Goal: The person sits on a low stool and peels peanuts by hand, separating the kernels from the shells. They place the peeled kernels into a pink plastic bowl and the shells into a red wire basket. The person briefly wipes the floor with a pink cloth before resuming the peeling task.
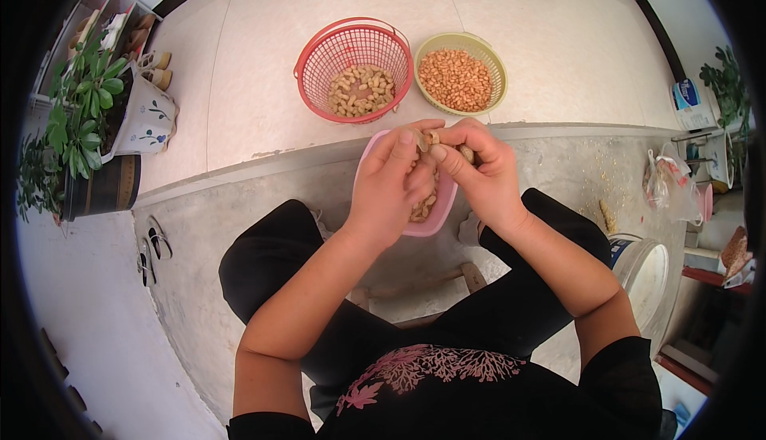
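Observation:
Between the fingertips of both hands is a peanut pod (428,139), its shell split apart. My left hand (392,180) grips one side of the shell, and my right hand (479,162) pinches the other. Another whole peanut (467,153) is tucked under the curled fingers of my right hand. Below the hands stands a pink plastic basin (432,224) with shell pieces (423,208) in it, partly covered by the left hand. Beyond them, a red plastic basket (305,90) holds unshelled peanuts (362,90). To its right, a yellow-green basket (500,72) is well filled with shelled peanut kernels (455,81).
Both baskets stand on a raised tiled floor (257,81) behind a step edge (287,156). A white bucket (649,272) is by my right knee, near a corn cob (607,215) and scattered bits. Potted plants (90,102) and shoes (155,245) are at left.

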Demonstrator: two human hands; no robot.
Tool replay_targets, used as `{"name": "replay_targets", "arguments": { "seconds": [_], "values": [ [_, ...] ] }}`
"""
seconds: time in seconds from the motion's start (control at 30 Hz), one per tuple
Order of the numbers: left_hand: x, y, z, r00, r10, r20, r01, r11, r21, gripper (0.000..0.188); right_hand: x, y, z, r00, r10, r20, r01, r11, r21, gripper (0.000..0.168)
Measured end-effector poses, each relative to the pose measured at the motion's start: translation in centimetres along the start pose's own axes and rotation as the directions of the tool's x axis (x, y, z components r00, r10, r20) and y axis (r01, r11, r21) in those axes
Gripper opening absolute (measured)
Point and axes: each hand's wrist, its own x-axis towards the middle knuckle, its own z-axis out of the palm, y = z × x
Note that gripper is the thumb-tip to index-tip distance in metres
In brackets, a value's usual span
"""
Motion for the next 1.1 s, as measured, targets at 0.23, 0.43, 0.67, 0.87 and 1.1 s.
{"name": "replay_targets", "arguments": {
  "seconds": [0.23,0.43,0.67,0.87,1.1],
  "values": [
    [0.1,0.1,-0.4,0.980,-0.181,-0.078,0.156,0.955,-0.253,0.026,-0.1,-0.9,0.1,0.977,-0.202,0.070,0.214,0.935,-0.283,0.026],
    [0.6,-0.6,-1.5,0.986,-0.163,-0.041,0.150,0.963,-0.224,0.020,0.2,-1.0,-0.1,0.998,-0.005,0.066,0.015,0.987,-0.157,0.020],
    [0.9,0.4,-3.2,0.977,0.006,-0.215,-0.005,1.000,0.004,0.021,0.9,-1.3,-0.9,0.953,0.249,0.173,-0.262,0.963,0.058,0.027],
    [0.5,0.4,-1.0,0.992,0.096,-0.080,-0.060,0.926,0.372,0.016,1.0,-1.8,-1.5,0.877,0.406,0.256,-0.446,0.887,0.121,0.059],
    [0.2,-1.6,-0.7,0.993,0.118,0.013,-0.108,0.851,0.515,0.014,0.6,-1.5,-0.3,0.878,0.399,0.265,-0.450,0.877,0.168,0.064]
  ]
}}
